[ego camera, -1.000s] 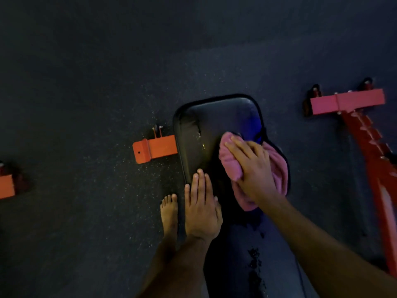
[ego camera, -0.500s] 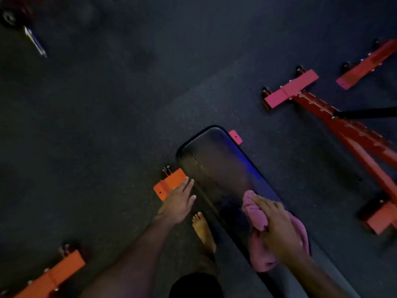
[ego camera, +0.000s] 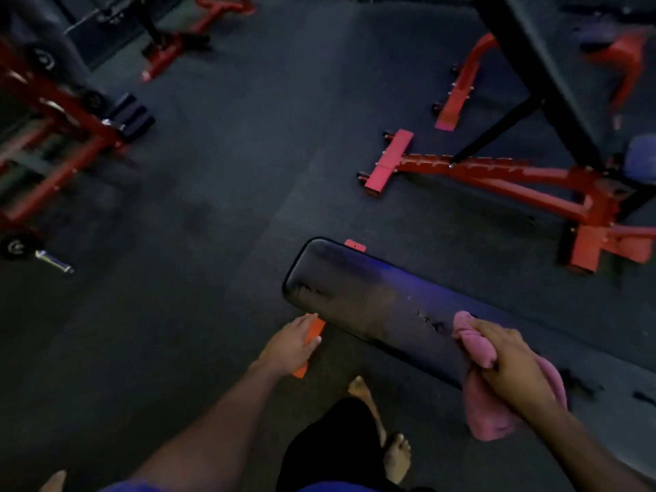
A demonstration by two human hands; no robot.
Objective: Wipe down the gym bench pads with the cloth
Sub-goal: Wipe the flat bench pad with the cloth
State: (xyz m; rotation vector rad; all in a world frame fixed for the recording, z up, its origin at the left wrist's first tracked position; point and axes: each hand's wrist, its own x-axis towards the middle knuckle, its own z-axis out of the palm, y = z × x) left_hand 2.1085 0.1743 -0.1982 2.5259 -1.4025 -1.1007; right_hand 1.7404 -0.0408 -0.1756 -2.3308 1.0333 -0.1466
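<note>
Grasping pink cloth [ego camera: 477, 353] on bench pad [ego camera: 358, 292]: right hand [ego camera: 511, 363]; left hand [ego camera: 289, 346] released.

Black bench pads [ego camera: 372, 300]: one, long and flat.
Pink cloths [ego camera: 479, 353]: one, bunched.
Hands: two, left hand [ego camera: 291, 346] and right hand [ego camera: 511, 363].
Bare feet: two, one [ego camera: 397, 456] near the pad, another [ego camera: 53, 481] at the bottom left edge.
Orange bench feet: two showing, one [ego camera: 312, 335] under the left hand, one [ego camera: 355, 245] at the far side.
Red bench frames on the right: at least two, nearer one [ego camera: 497, 172]; further count unclear.
Chrome bar ends [ego camera: 53, 261]: one.
</note>
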